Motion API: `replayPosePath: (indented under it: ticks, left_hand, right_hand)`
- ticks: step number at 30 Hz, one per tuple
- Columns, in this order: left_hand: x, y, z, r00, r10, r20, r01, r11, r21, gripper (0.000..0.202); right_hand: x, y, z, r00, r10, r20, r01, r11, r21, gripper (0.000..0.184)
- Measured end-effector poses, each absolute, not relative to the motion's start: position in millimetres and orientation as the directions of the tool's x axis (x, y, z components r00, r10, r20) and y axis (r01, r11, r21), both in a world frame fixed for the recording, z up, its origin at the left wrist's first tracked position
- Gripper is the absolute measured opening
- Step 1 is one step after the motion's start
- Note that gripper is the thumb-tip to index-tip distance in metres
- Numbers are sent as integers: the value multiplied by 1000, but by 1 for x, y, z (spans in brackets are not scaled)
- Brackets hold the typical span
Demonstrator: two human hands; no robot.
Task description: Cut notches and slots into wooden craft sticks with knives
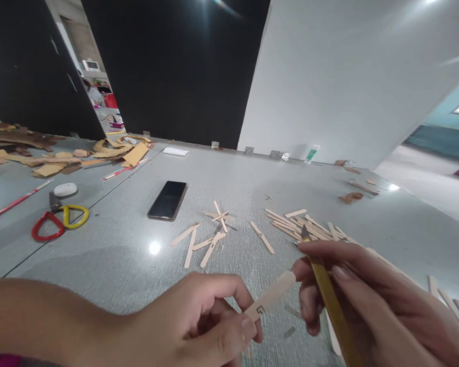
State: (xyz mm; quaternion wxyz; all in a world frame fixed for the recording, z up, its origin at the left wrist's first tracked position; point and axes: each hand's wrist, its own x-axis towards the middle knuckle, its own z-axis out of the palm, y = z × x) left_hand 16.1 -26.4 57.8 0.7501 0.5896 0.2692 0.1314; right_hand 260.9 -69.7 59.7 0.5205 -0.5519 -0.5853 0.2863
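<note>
My left hand (199,318) pinches one end of a wooden craft stick (275,293) between thumb and fingers. Near the pinch, the stick bears a small black angular mark. My right hand (367,290) is closed round a slim gold-coloured tool (325,285) with a dark pointed tip, aimed up and away from the stick; whether it is a knife or a pencil I cannot tell. A right fingertip is at the stick's far end. Beyond the right hand lies a pile of craft sticks (286,224), partly hidden by it. A single notched stick (262,237) lies left of the pile.
Several cut sticks (213,250) and a small crossed-stick piece (221,216) lie mid-table. Further left are a black phone (168,200), red-and-yellow scissors (61,221) and a white case (66,189). Cardboard scraps (53,160) fill the back left. A black panel (176,66) borders the table's back.
</note>
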Motion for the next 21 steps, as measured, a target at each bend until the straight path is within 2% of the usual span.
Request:
replayPosePath:
  ticks: [5, 7, 9, 12, 14, 16, 19, 21]
  left_hand:
    - [18, -28, 65, 829, 510, -228, 128, 223, 966, 61]
    - [19, -27, 63, 825, 514, -236, 147, 208, 967, 55]
    - [21, -25, 55, 815, 509, -275, 200, 199, 959, 44]
    - [28, -18, 28, 768, 490, -411, 393, 146, 908, 26]
    - [32, -13, 11, 742, 485, -463, 498, 64, 865, 23]
    - [33, -10, 1, 740, 461, -490, 543, 21, 840, 26]
    - [29, -7, 5, 760, 571, -312, 537, -280, 796, 28]
    - [25, -5, 15, 745, 645, -168, 557, -465, 688, 35]
  right_hand:
    - [272, -64, 58, 133, 931, 341, 527, 225, -820, 20]
    - [271, -59, 59, 153, 927, 343, 540, 212, -815, 28]
    - [270, -53, 58, 173, 942, 286, 498, 167, -851, 31]
    - [271, -47, 56, 168, 972, 164, 354, 96, -930, 33]
    - [271, -49, 53, 154, 987, 48, 256, 7, -967, 45]
    - [270, -55, 51, 148, 987, -59, 202, -89, -975, 44]
    - [267, -68, 49, 127, 984, -127, 172, -148, -974, 38]
    - [265, -76, 47, 81, 985, -154, 164, -165, -973, 39]
